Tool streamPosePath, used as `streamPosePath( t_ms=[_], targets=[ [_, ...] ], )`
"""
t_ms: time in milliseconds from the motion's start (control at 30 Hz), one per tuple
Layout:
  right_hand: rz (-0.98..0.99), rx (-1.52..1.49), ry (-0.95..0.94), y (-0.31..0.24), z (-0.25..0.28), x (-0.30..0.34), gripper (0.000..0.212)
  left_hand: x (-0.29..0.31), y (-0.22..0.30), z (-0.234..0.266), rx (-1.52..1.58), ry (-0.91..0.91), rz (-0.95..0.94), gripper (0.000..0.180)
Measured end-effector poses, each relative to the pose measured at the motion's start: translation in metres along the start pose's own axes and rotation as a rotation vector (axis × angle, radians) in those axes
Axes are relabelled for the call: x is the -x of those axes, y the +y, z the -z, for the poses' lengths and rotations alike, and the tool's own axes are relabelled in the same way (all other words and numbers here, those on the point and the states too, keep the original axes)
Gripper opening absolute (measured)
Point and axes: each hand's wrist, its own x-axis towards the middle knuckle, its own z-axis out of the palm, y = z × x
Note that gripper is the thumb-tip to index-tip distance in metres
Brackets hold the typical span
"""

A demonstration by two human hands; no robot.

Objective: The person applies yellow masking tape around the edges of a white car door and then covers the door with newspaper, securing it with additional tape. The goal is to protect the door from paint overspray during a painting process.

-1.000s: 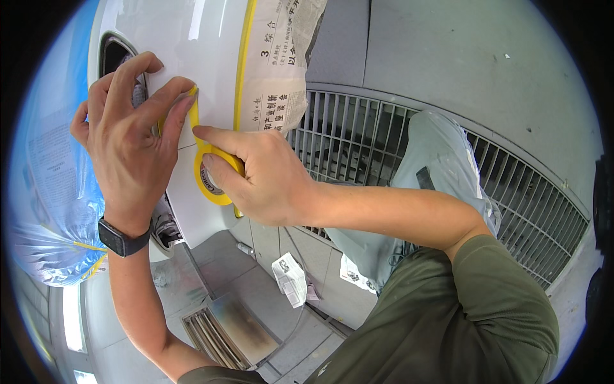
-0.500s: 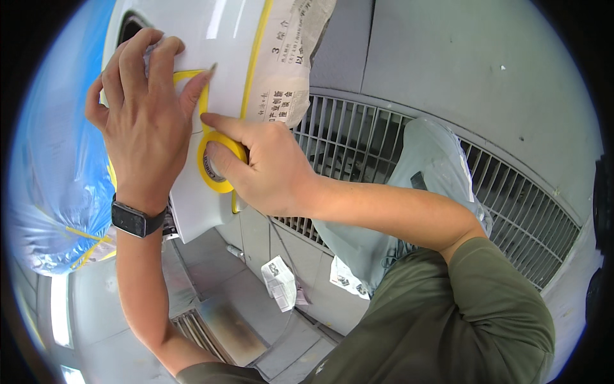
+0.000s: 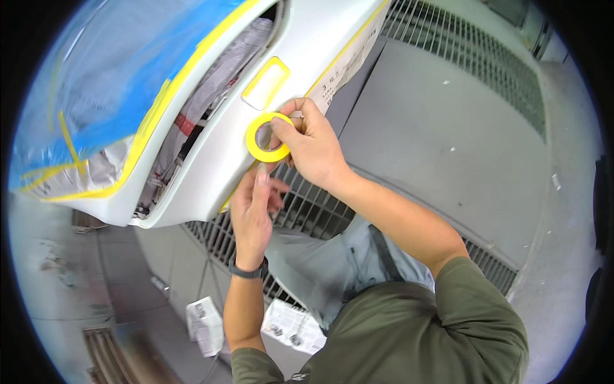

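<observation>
My right hand (image 3: 313, 144) holds a roll of yellow masking tape (image 3: 251, 142) beside a white curved car body panel (image 3: 224, 134), its thumb and fingers gripping the ring's right side. Just below the roll is my left hand (image 3: 252, 214), wearing a dark wristwatch (image 3: 248, 270). Its thumb points up towards the roll and the other fingers are spread and slightly blurred; no object shows clearly in it. Above the roll, a small rounded rectangle (image 3: 267, 83) on the panel is edged with yellow tape. Yellow tape and newspaper (image 3: 348, 67) line the panel's right edge.
Blue plastic film (image 3: 147, 64), edged with yellow tape, covers the left part. A dark slot (image 3: 211, 96) in the panel shows crumpled wrapping inside. Metal floor grating (image 3: 313, 208) runs beneath. Printed paper sheets (image 3: 294, 326) lie on the grey floor near my legs.
Both hands have come away from the taped rectangle, and the roll is now lower along the panel. My left hand has dropped below the roll. The view has shifted, showing more blue film.
</observation>
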Motion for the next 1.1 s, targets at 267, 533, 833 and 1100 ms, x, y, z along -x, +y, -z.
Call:
streamPosePath(
  t_ms=[267,533,833,1100],
  targets=[
    [0.675,1.297,0.234,-0.039,0.019,0.004,0.041,-0.03,-0.027,-0.033,0.374,0.024,0.005,0.028],
    [1.106,1.721,0.063,-0.055,0.02,-0.013,0.051,-0.039,-0.037,-0.029,0.482,-0.151,-0.148,0.024],
    [1.204,1.753,-0.13,-0.07,0.025,-0.029,0.05,-0.036,-0.041,-0.028,0.474,-0.079,-0.19,0.02],
    [1.453,1.657,-0.388,-0.086,0.052,-0.074,0.05,-0.029,-0.057,-0.057,0.362,0.223,-0.297,0.018]
  ],
)
